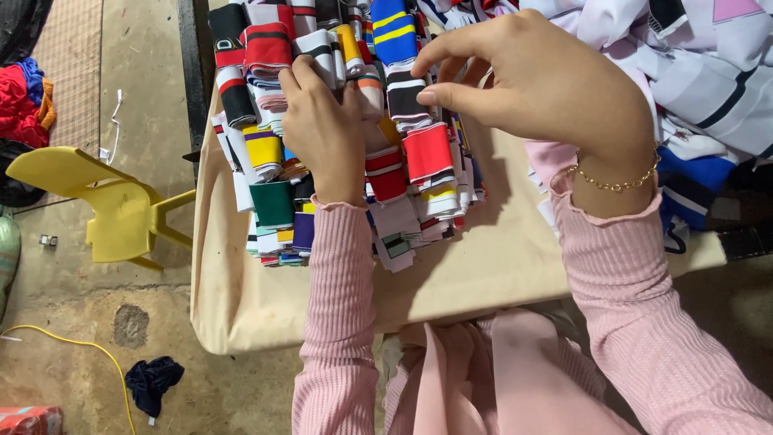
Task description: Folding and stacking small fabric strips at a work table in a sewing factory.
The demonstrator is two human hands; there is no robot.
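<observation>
The left hand [322, 133] hides the cloth strips [386, 173] beneath it; the patterned fabric [700, 72] beside them is cut off by the frame's edge.

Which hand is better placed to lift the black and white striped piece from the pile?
Probably the right hand: its fingers already pinch at the black and white striped piece. The left hand lies flat, pressing the pile.

Fabric strips [354, 137] on table [499, 266]

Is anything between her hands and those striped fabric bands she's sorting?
Nothing visible. The left hand rests directly on the pile of folded bands, and the right hand already pinches a black-and-white striped band at its top.
</observation>
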